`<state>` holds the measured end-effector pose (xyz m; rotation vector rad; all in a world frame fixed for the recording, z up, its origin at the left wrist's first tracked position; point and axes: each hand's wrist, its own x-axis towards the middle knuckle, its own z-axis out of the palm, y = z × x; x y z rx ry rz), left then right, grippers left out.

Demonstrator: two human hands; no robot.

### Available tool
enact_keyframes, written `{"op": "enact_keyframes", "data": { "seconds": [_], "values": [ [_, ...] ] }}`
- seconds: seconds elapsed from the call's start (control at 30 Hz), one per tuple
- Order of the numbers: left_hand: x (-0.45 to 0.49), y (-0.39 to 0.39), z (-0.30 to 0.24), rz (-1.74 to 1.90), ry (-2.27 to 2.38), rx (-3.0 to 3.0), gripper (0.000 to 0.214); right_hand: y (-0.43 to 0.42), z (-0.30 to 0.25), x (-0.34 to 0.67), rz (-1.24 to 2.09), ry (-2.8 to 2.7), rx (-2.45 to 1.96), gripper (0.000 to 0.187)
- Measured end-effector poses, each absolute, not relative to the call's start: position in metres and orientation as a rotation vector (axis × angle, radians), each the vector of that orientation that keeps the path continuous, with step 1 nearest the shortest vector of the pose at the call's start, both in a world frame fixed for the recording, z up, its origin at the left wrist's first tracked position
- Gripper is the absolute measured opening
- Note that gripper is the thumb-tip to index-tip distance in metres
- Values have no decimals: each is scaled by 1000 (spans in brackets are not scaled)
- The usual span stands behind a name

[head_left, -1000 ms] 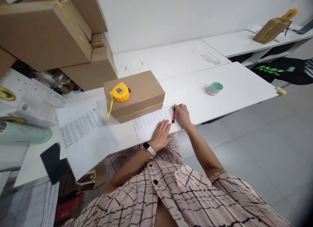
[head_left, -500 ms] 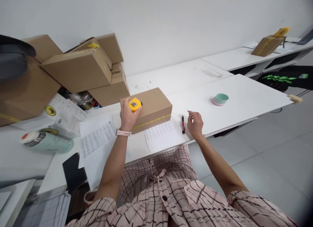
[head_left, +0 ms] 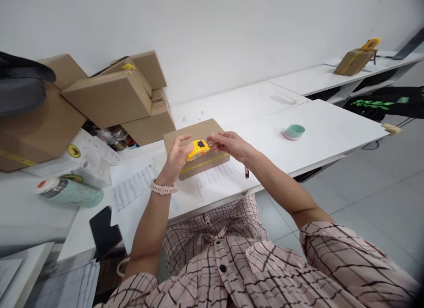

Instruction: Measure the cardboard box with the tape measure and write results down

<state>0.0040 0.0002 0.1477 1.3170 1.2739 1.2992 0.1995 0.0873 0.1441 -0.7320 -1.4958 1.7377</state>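
Note:
My left hand (head_left: pixel 175 160) grips a yellow tape measure (head_left: pixel 197 149), lifted just in front of a brown cardboard box (head_left: pixel 195 133) on the white table (head_left: pixel 318 122). My right hand (head_left: pixel 229 144) pinches the metal tip of the tape at the measure's right end. A printed sheet (head_left: pixel 215 180) lies under the box's near edge. A red and black pen (head_left: pixel 247 172) rests on the table below my right wrist.
Stacked cardboard boxes (head_left: pixel 109 96) crowd the left back. A mint bottle (head_left: pixel 68 192), a second printed sheet (head_left: pixel 130 188) and a black phone (head_left: pixel 104 231) lie at left. A mint tape roll (head_left: pixel 294 132) sits to the right. Another box (head_left: pixel 353 60) stands on the far table.
My right hand let go of the pen and rose to the tape measure. My left hand left the sheet, took the measure off the box top and lifted it.

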Motion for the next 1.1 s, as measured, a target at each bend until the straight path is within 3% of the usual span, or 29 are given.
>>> {"op": "enact_keyframes", "data": {
  "seconds": [0.3,0.47,0.7,0.93,1.1],
  "values": [
    [-106,7,156,1535,1591,1124,40,187,130,204,1394,-1229,-944,43],
    [-165,-3,137,1473,1758,960,37,200,95,208,1361,-1161,-1155,39],
    [-164,8,126,1378,1783,944,36,195,81,188,1298,-1297,-1318,24],
    [-151,16,131,1335,1751,973,41,194,69,187,1425,-1354,-1362,41],
    [-151,17,127,1337,1731,974,40,193,70,186,1222,-1453,-1446,45]
  ]
}}
